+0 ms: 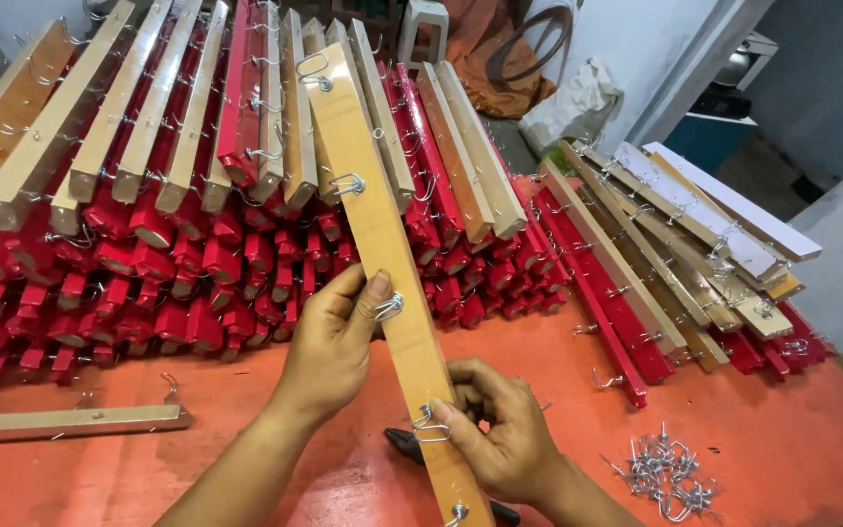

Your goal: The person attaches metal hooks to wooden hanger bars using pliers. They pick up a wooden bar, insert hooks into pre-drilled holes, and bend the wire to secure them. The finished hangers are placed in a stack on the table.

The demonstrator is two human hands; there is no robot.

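Stacks of red and pale wooden hook-bars [148, 176] fill the rear of the orange table [782, 449]. Left hand [329, 346] wraps the long pale wooden slat w/ metal screw hooks [382, 244], angled over table centre. Right hand [500, 429] pinches a hook [428, 425]; prob. mid-screwing it, wants steady twisting. Loose hooks [665, 473] lie right.

Tan wooden strip [382, 244]; orange table [792, 439]

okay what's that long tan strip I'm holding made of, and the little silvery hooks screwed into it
Long tan strip: looks like wood, smooth with a light sheen, perhaps varnished; faint lengthwise grain shows. Left hand and right hand grip it. Little silvery hooks: seemingly bent metal wire, bright and shiny, likely plated; they match the loose hook pile on the orange table.
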